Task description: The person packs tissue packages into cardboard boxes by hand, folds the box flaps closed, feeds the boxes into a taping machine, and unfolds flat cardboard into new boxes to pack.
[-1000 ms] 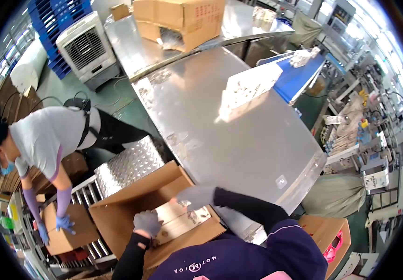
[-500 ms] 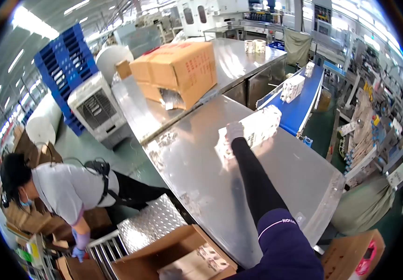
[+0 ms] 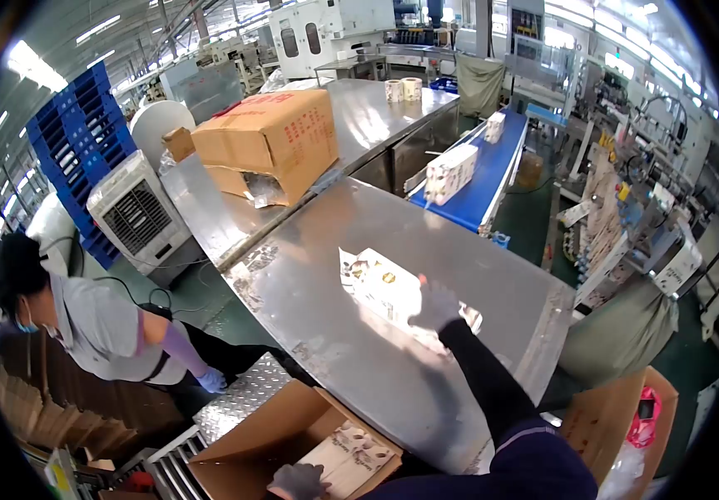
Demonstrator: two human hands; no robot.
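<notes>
R gloved hand on printed oblong pkg.

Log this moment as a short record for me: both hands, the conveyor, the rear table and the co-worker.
Right hand: grey-gloved, on the printed pack lying on the metal table; grip unclear
Left hand: grey-gloved, at the edge of the printed packaging inside the open carton
Conveyor: blue belt bearing two upright printed packs
Rear table: large cardboard box with an opening low at one corner
Co-worker: at left, one blue-gloved hand near the diamond-plate sheet
</notes>
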